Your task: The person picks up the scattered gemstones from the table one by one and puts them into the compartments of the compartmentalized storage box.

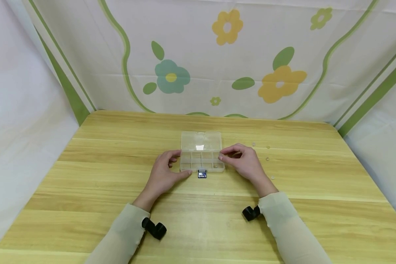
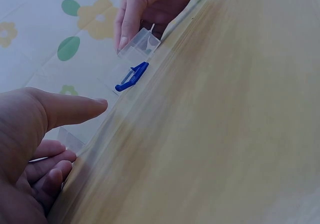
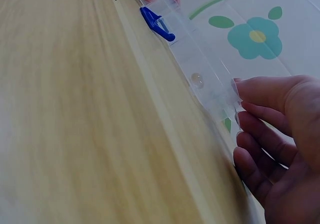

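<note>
A clear plastic compartment box (image 1: 202, 165) stands on the table with its lid (image 1: 200, 139) raised at the back. On its front is a blue latch (image 1: 202, 173), hanging down. My left hand (image 1: 163, 171) holds the box's left end, thumb along the front edge and index finger at the back corner. My right hand (image 1: 245, 161) has thumb and index fingertips together at the right end wall, over the back right compartment; I cannot tell what lies between them. Inside the front right compartment sits a small clear bead (image 3: 197, 80).
Several small clear beads, one a round bead (image 1: 272, 178), lie scattered on the wooden table (image 1: 191, 227) to the right of my right hand. A white cloth (image 1: 198, 91) printed with flowers hangs behind the table. Each wrist carries a black camera (image 1: 154, 228).
</note>
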`<state>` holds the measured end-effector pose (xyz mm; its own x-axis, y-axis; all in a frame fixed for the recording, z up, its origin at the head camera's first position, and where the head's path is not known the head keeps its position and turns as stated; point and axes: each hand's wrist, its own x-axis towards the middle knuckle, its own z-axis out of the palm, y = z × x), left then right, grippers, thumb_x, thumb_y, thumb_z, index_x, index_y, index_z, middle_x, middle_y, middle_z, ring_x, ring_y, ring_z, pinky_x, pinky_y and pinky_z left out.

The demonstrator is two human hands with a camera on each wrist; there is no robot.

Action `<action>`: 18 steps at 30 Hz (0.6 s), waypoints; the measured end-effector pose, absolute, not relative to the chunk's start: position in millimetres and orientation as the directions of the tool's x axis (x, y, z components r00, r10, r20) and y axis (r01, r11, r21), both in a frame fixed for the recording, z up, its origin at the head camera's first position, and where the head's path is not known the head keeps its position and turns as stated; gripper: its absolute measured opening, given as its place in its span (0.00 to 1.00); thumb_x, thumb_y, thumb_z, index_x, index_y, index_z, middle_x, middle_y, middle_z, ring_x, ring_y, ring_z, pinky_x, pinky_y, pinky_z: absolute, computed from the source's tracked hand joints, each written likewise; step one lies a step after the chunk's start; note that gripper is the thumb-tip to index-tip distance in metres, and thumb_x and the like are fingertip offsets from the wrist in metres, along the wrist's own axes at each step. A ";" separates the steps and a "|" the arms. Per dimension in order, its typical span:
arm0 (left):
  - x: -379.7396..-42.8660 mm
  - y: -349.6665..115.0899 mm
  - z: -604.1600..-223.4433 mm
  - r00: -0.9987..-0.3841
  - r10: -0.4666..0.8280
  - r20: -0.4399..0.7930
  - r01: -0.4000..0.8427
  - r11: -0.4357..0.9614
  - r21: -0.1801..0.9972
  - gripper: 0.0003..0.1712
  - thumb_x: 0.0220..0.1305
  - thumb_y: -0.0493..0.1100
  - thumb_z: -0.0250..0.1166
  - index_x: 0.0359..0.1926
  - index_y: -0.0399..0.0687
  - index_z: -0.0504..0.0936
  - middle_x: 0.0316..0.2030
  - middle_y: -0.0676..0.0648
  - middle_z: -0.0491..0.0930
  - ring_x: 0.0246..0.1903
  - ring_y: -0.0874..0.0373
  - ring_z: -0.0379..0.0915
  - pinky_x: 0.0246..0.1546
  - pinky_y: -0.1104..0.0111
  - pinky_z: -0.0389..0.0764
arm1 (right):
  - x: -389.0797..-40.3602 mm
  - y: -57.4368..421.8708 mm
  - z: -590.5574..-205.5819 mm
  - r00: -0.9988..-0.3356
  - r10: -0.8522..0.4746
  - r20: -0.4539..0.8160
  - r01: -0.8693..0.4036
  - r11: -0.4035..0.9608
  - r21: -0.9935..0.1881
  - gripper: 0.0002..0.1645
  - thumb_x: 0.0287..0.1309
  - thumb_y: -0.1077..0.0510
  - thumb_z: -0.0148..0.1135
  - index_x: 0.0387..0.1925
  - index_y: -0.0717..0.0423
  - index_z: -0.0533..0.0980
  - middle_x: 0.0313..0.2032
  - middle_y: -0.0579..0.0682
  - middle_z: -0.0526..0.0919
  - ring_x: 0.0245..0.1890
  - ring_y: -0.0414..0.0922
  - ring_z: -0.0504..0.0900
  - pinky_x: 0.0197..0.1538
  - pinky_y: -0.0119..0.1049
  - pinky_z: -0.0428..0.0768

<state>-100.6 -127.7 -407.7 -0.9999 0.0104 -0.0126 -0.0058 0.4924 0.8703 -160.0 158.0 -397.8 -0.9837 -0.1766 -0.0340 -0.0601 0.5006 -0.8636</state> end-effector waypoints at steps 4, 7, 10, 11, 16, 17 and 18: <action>-100.0 -127.9 -407.7 -1.000 0.011 -0.011 -0.004 0.495 0.869 0.44 0.60 0.47 0.82 0.74 0.44 0.75 0.67 0.43 0.79 0.62 0.46 0.73 0.66 0.50 0.75 | -160.0 157.9 -397.8 -0.984 -0.176 -0.035 -0.059 0.499 -0.864 0.15 0.62 0.49 0.80 0.48 0.47 0.90 0.49 0.50 0.89 0.45 0.48 0.84 0.49 0.39 0.82; -99.6 -127.8 -407.4 -1.000 0.010 -0.011 -0.005 0.497 0.868 0.44 0.60 0.47 0.82 0.74 0.44 0.75 0.67 0.43 0.79 0.62 0.46 0.73 0.65 0.50 0.75 | -159.9 157.8 -397.6 -0.984 -0.177 -0.030 -0.064 0.499 -0.864 0.15 0.62 0.49 0.80 0.48 0.47 0.90 0.49 0.50 0.89 0.45 0.48 0.84 0.49 0.38 0.82; -99.1 -127.4 -406.7 -1.000 0.008 -0.013 -0.007 0.500 0.866 0.44 0.59 0.47 0.83 0.74 0.45 0.75 0.67 0.44 0.79 0.62 0.46 0.73 0.65 0.52 0.75 | -159.9 158.1 -397.8 -0.984 -0.179 -0.026 -0.068 0.498 -0.865 0.15 0.62 0.49 0.80 0.48 0.47 0.90 0.49 0.51 0.89 0.45 0.48 0.84 0.49 0.38 0.82; -99.2 -127.3 -406.6 -1.000 0.007 -0.016 -0.010 0.500 0.866 0.45 0.59 0.46 0.83 0.74 0.45 0.75 0.67 0.44 0.79 0.62 0.46 0.72 0.65 0.53 0.74 | -159.9 158.2 -398.0 -0.983 -0.179 -0.024 -0.070 0.498 -0.864 0.15 0.62 0.49 0.80 0.48 0.47 0.90 0.49 0.51 0.89 0.45 0.48 0.84 0.49 0.37 0.82; -99.2 -126.9 -406.8 -1.000 0.011 -0.018 -0.010 0.502 0.865 0.45 0.59 0.46 0.82 0.74 0.45 0.75 0.67 0.45 0.78 0.62 0.47 0.72 0.64 0.54 0.74 | -159.8 158.4 -398.6 -0.983 -0.181 -0.025 -0.069 0.499 -0.864 0.15 0.63 0.49 0.79 0.49 0.47 0.90 0.50 0.51 0.89 0.45 0.47 0.84 0.48 0.37 0.82; -99.2 -126.9 -406.9 -1.000 0.011 -0.017 -0.009 0.503 0.864 0.45 0.59 0.46 0.82 0.74 0.45 0.75 0.67 0.45 0.78 0.62 0.47 0.72 0.65 0.54 0.74 | -159.8 158.5 -398.7 -0.983 -0.180 -0.026 -0.069 0.498 -0.864 0.15 0.63 0.49 0.79 0.49 0.47 0.90 0.50 0.51 0.89 0.45 0.47 0.84 0.48 0.37 0.82; -99.3 -126.8 -406.9 -1.000 0.012 -0.017 -0.009 0.503 0.864 0.45 0.59 0.46 0.82 0.74 0.45 0.75 0.67 0.45 0.78 0.62 0.47 0.72 0.65 0.53 0.74 | -159.8 158.5 -398.7 -0.983 -0.180 -0.026 -0.069 0.499 -0.864 0.15 0.63 0.49 0.79 0.49 0.48 0.90 0.50 0.51 0.89 0.45 0.47 0.84 0.48 0.37 0.82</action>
